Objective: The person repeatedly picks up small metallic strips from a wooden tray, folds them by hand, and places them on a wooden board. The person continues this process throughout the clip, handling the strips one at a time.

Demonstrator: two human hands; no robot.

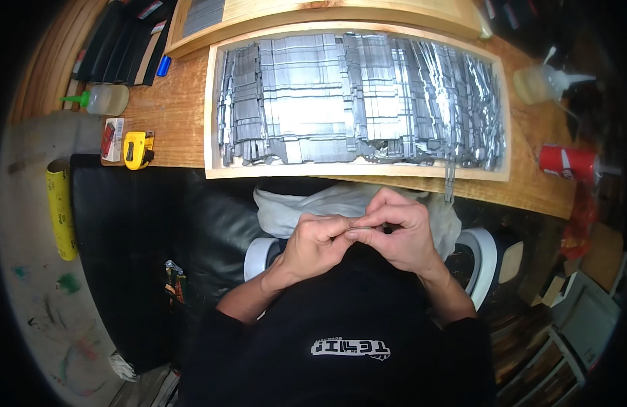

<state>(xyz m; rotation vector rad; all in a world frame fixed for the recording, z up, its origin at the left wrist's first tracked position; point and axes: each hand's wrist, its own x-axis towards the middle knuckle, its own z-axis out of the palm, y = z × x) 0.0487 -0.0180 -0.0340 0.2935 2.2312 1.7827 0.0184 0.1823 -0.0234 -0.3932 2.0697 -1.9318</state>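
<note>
Close to my body, just in front of the bench edge, my left hand (320,243) and my right hand (399,230) meet fingertip to fingertip. Both pinch a small thin dark strip (359,228), mostly covered by the fingers. Beyond them lies a shallow wooden tray (327,171) filled with rows of thin, shiny grey strips (307,95). One narrow strip (450,183) sticks out over the tray's front rim, near my right hand. A pale cloth (286,209) lies behind my hands, below the bench.
Left on the wooden bench (181,115) are a yellow tape measure (138,150), a small box (112,139) and a green-tipped bottle (107,100). To the right stand another squeeze bottle (537,84) and a red can (566,161). A second wooden tray (286,15) sits behind.
</note>
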